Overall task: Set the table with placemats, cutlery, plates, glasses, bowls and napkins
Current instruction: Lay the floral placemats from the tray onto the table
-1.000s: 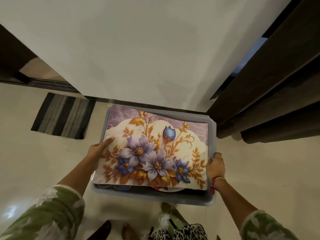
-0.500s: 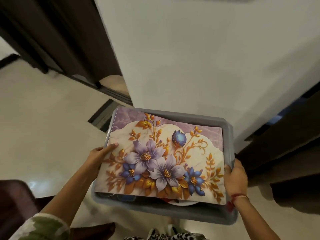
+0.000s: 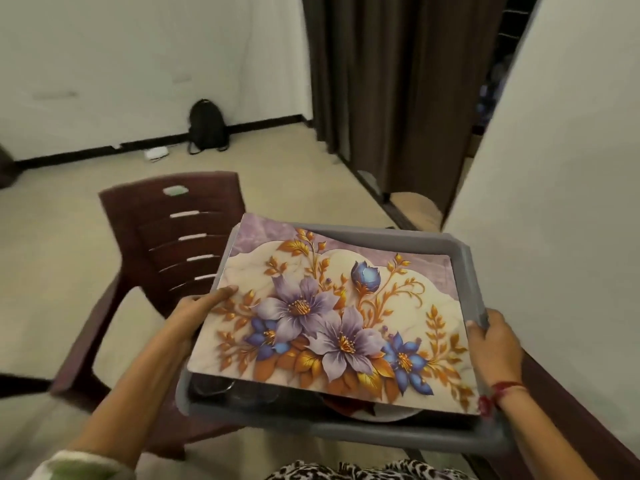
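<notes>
Holding a grey tub [image 3: 346, 432] in front of you, you clasp its left side with your left grip [image 3: 199, 313]. The thumb lies flat on the placemat's left edge and the fingers are hidden beneath. Your right grip [image 3: 495, 344] is curled over the tub's right rim, with a red thread [image 3: 503, 389] tied at that wrist.

The placemat [image 3: 329, 306] lies across the top of the tub like a lid, its far left corner riding up over the rim. Its print shows large lilac and deep blue flowers, one blue bud, and gold-orange leaves and tendrils on a cream marbled field. A purple marbled band runs along the far edge.

Under its near edge you can see the white rim of a plate [image 3: 382, 416] and dark shapes too dim to name. A dark brown chair [image 3: 180, 230] stands just to your left. A black backpack [image 3: 206, 128] leans against the far wall, beside brown curtains [image 3: 398, 81].
</notes>
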